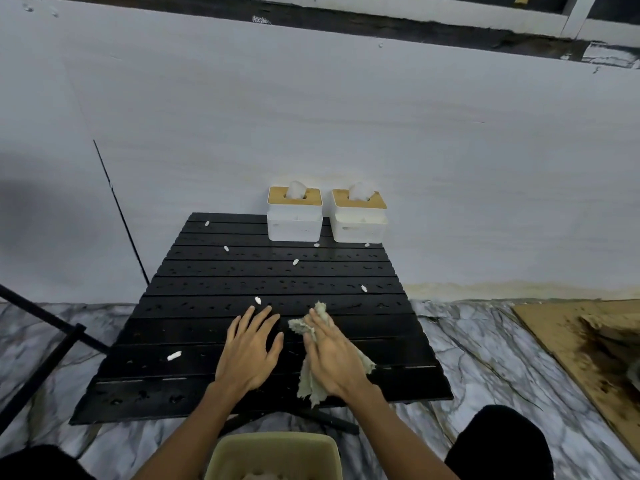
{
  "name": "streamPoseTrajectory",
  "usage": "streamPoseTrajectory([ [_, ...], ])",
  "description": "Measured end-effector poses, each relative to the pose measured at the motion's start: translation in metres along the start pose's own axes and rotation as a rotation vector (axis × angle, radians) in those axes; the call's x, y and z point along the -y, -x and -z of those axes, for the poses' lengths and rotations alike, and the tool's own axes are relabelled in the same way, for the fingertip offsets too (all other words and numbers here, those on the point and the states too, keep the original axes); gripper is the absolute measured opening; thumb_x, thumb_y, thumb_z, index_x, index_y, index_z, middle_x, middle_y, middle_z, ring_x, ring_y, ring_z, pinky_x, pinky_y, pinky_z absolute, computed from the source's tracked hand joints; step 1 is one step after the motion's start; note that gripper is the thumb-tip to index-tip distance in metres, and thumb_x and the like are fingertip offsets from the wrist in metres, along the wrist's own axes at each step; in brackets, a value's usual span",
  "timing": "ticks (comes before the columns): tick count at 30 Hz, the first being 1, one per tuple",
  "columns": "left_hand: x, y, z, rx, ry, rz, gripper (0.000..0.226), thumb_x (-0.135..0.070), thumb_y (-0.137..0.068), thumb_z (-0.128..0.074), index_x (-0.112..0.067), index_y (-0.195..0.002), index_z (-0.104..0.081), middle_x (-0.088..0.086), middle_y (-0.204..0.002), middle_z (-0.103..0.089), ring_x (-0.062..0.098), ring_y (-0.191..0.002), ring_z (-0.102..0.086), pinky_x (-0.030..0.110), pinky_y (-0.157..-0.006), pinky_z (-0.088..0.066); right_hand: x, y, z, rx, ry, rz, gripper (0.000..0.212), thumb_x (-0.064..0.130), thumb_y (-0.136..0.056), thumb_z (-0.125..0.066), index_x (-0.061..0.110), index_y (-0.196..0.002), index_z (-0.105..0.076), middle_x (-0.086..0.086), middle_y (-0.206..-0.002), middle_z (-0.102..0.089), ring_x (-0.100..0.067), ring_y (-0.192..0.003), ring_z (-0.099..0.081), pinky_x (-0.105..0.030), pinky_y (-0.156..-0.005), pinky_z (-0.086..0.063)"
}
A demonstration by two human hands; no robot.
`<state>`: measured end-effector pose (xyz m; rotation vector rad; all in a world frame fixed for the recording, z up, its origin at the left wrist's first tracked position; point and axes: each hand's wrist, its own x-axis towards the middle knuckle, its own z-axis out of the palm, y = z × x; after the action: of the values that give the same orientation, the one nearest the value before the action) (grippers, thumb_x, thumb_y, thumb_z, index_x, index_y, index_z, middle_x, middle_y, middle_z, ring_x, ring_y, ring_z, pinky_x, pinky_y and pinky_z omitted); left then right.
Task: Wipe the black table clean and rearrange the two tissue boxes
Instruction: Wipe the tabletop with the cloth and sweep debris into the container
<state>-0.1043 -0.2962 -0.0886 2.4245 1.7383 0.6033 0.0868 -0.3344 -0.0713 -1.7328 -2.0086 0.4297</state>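
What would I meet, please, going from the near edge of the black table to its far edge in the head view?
Left hand and right hand pressing a cloth → scattered white scraps → two tissue boxes side by side at the far edge of the table.

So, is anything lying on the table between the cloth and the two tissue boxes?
Only small white scraps lie on the black table between the cloth and the tissue boxes; nothing larger.

My left hand [250,351] lies flat, palm down, fingers [258,318] spread and empty. My right hand [334,358] sits just beside it, palm down, fingers straight, pressing flat. Both forearms bare, reaching forward.
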Motion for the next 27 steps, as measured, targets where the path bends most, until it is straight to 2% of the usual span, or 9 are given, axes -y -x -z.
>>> streamPoseTrajectory([
  [3,0.001,0.001,0.000,0.007,0.011,-0.004,0.069,-0.059,-0.095,-0.015,-0.024,-0.144,-0.047,-0.004,-0.155,-0.037,0.020,-0.148,-0.019,0.041,-0.120,-0.013,-0.013,0.004,0.005,-0.196,-0.067,-0.170,0.050,0.035,-0.109,-0.026,0.015,-0.154,-0.039,0.003,-0.165,-0.026,-0.013,-0.154,-0.018,-0.040,-0.123,-0.027],
  [7,0.001,0.000,-0.002,-0.009,0.006,-0.016,0.066,-0.057,-0.096,-0.018,-0.021,-0.141,-0.051,-0.001,-0.152,-0.042,0.023,-0.147,-0.024,0.043,-0.119,-0.016,-0.049,0.006,0.025,-0.398,-0.035,-0.432,0.051,0.027,-0.108,-0.027,0.002,-0.150,-0.040,-0.011,-0.165,-0.024,-0.024,-0.155,-0.013,-0.048,-0.122,-0.029],
  [10,0.002,-0.001,-0.004,-0.020,-0.011,-0.042,0.062,-0.054,-0.097,-0.024,-0.018,-0.136,-0.056,0.001,-0.147,-0.048,0.025,-0.144,-0.030,0.044,-0.119,-0.019,-0.090,-0.003,0.036,-0.450,0.101,-0.542,0.051,0.023,-0.106,-0.028,-0.010,-0.142,-0.044,-0.027,-0.159,-0.031,-0.037,-0.154,-0.011,-0.051,-0.125,-0.016],
  [13,-0.002,-0.006,-0.005,-0.033,-0.028,-0.090,0.057,-0.050,-0.098,-0.030,-0.016,-0.132,-0.060,0.002,-0.142,-0.054,0.027,-0.142,-0.034,0.040,-0.118,-0.015,-0.110,-0.020,0.036,-0.331,0.164,-0.657,0.055,0.031,-0.107,-0.030,-0.004,-0.149,-0.036,-0.029,-0.160,-0.024,-0.046,-0.152,-0.007,-0.052,-0.126,-0.003],
  [17,-0.012,-0.016,-0.004,-0.049,-0.024,-0.142,0.053,-0.046,-0.099,-0.033,-0.016,-0.133,-0.059,0.002,-0.142,-0.054,0.026,-0.141,-0.035,0.039,-0.117,-0.014,-0.110,-0.050,0.034,-0.233,0.246,-0.627,0.061,0.038,-0.107,-0.025,0.004,-0.158,-0.021,-0.026,-0.165,-0.014,-0.047,-0.152,-0.001,-0.054,-0.125,-0.002],
  [20,-0.017,-0.025,-0.004,-0.053,-0.015,-0.160,0.051,-0.046,-0.099,-0.034,-0.017,-0.134,-0.058,0.000,-0.142,-0.053,0.024,-0.142,-0.033,0.039,-0.117,-0.014,-0.111,-0.073,0.033,-0.145,0.290,-0.509,0.065,0.043,-0.106,-0.019,0.004,-0.158,-0.016,-0.025,-0.165,-0.013,-0.042,-0.154,0.000,-0.054,-0.125,-0.002],
  [22,-0.019,-0.031,-0.005,-0.056,-0.004,-0.162,0.051,-0.046,-0.099,-0.033,-0.018,-0.135,-0.057,-0.001,-0.142,-0.054,0.023,-0.143,-0.033,0.040,-0.117,-0.014,-0.105,-0.077,0.034,-0.079,0.299,-0.381,0.064,0.042,-0.107,-0.017,0.004,-0.159,-0.013,-0.022,-0.167,-0.008,-0.035,-0.156,0.004,-0.050,-0.126,0.003],
  [24,-0.020,-0.039,-0.007,-0.059,0.006,-0.161,0.052,-0.047,-0.100,-0.032,-0.018,-0.135,-0.057,-0.001,-0.141,-0.054,0.023,-0.143,-0.033,0.039,-0.118,-0.013,-0.095,-0.071,0.039,-0.043,0.277,-0.250,0.060,0.036,-0.109,-0.019,0.004,-0.159,-0.012,-0.015,-0.168,-0.004,-0.029,-0.156,0.008,-0.039,-0.125,0.009],
  [27,-0.023,-0.050,-0.008,-0.059,0.010,-0.159,0.052,-0.048,-0.100,-0.031,-0.020,-0.136,-0.055,-0.002,-0.142,-0.053,0.023,-0.143,-0.032,0.039,-0.118,-0.012,-0.095,-0.054,0.041,-0.072,0.207,-0.145,0.055,0.029,-0.110,-0.022,0.006,-0.160,-0.014,-0.008,-0.169,-0.001,-0.021,-0.156,0.012,-0.031,-0.125,0.003],
])
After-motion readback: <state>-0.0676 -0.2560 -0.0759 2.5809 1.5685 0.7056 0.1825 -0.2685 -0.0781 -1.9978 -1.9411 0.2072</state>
